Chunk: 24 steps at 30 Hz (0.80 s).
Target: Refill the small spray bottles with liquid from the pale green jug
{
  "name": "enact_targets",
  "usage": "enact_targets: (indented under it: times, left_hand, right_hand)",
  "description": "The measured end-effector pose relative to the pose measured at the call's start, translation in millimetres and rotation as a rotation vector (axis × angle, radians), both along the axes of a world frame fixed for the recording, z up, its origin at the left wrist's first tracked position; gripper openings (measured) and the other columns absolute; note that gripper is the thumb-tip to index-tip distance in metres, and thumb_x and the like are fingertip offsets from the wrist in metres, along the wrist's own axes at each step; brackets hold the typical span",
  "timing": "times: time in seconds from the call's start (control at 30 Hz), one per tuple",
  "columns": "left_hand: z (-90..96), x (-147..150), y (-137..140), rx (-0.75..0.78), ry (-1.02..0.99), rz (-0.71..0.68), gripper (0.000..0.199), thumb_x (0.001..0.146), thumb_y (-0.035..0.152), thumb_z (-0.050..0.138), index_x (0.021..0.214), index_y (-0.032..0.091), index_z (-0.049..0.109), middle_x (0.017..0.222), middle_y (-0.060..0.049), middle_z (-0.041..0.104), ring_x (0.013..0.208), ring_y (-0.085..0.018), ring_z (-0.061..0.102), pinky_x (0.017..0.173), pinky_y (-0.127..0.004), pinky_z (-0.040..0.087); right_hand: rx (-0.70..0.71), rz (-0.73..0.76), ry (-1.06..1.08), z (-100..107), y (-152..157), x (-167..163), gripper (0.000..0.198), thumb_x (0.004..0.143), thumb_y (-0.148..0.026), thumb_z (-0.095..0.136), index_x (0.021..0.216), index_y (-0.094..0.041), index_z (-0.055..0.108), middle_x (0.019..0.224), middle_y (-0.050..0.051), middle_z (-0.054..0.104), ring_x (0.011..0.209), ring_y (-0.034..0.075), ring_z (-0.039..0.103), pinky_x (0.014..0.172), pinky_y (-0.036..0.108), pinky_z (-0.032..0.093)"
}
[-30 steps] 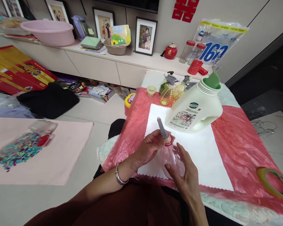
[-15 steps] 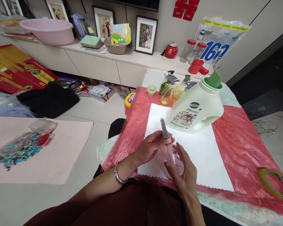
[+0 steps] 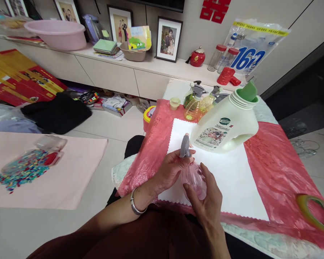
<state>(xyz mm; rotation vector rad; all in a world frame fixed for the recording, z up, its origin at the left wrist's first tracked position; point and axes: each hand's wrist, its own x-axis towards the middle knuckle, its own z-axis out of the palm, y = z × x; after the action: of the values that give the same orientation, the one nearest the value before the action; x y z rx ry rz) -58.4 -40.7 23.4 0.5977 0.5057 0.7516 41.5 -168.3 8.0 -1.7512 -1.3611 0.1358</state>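
The small clear pink plastic spray bottle [image 3: 194,177] sits low in the middle of the view, over the near edge of the white scalloped paper sheet [image 3: 226,180] that lies on the red plastic cover [image 3: 272,158] of the table [image 3: 259,237]. The left hand [image 3: 170,169], with a silver bangle [image 3: 135,205] at the wrist, comes in from 7 o'clock; its grip is closed around the bottle's neck just under the grey trigger spray head [image 3: 184,146], which stands up at the bottle's 12 o'clock. The right hand [image 3: 208,203] comes in from 5 o'clock, and its grip is wrapped on the round pink body, thumb across the front and fingers along the far side. Whether the bottle's base touches the sheet cannot be told, since the hands cover it.

At 1 o'clock from the bottle, near but apart, a large white plastic detergent jug [image 3: 226,126] with a green spout [image 3: 247,92] rests on the sheet. Behind the jug, at 12 o'clock, two small yellow-green spray bottles [image 3: 197,104] stand close together, with a small pale yellow cap [image 3: 174,103] just at their 9 o'clock. A roll of yellow-green tape [image 3: 314,212] lies on the red cover well away at 3 o'clock. Far off at 9 o'clock, a clear plastic box of coloured beads [image 3: 27,165] lies on a pink mat [image 3: 70,180] on the floor.
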Motion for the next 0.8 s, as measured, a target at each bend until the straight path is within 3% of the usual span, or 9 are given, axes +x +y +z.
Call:
enact_targets:
  times: [0.2, 0.37, 0.53, 0.63, 0.8]
  left_hand:
    - [7.6, -0.4, 1.5, 0.025, -0.01, 0.027, 0.027, 0.067, 0.026, 0.091, 0.084, 0.016, 0.073, 0.082, 0.0, 0.068, 0.082, -0.014, 0.062, 0.091, -0.036, 0.044]
    - [7.5, -2.6, 2.0, 0.088, -0.044, -0.025, 0.031, 0.071, 0.038, 0.088, 0.088, 0.015, 0.076, 0.085, -0.003, 0.07, 0.089, -0.019, 0.064, 0.098, -0.04, 0.044]
    - [-0.2, -1.7, -0.8, 0.145, 0.048, -0.011, 0.03, 0.079, 0.039, 0.084, 0.097, 0.018, 0.076, 0.092, -0.003, 0.07, 0.089, -0.017, 0.063, 0.094, -0.036, 0.045]
    - [-0.1, -1.6, 0.3, 0.145, 0.07, 0.002, 0.031, 0.073, 0.036, 0.089, 0.094, 0.018, 0.076, 0.092, -0.002, 0.07, 0.087, -0.015, 0.062, 0.091, -0.034, 0.045]
    - [10.9, -3.6, 7.1, 0.021, 0.026, -0.067, 0.039, 0.061, 0.036, 0.095, 0.085, 0.012, 0.077, 0.078, -0.002, 0.067, 0.077, -0.014, 0.058, 0.085, -0.033, 0.044]
  right_hand:
    - [-0.029, -0.008, 0.025, -4.4, -4.2, 2.1, 0.06, 0.102, -0.05, 0.063, 0.15, -0.02, 0.044, 0.136, 0.01, 0.053, 0.118, 0.026, 0.057, 0.098, 0.04, 0.053]
    - [-0.054, -0.006, 0.156, -8.7, -6.0, 2.4, 0.062, 0.101, -0.051, 0.064, 0.151, -0.019, 0.046, 0.136, 0.01, 0.054, 0.12, 0.025, 0.058, 0.094, 0.035, 0.056]
    - [-0.07, 0.021, 0.169, -6.4, -6.3, 1.6, 0.062, 0.102, -0.051, 0.065, 0.151, -0.018, 0.047, 0.138, 0.011, 0.052, 0.124, 0.026, 0.056, 0.093, 0.034, 0.057]
    - [-0.069, 0.035, 0.175, -7.5, -7.0, 2.0, 0.062, 0.101, -0.049, 0.066, 0.152, -0.018, 0.046, 0.139, 0.01, 0.052, 0.124, 0.026, 0.056, 0.095, 0.034, 0.056]
    - [-0.061, 0.014, 0.25, -12.5, -7.1, 1.6, 0.063, 0.099, -0.052, 0.068, 0.149, -0.02, 0.05, 0.136, 0.009, 0.054, 0.122, 0.026, 0.057, 0.094, 0.034, 0.056]
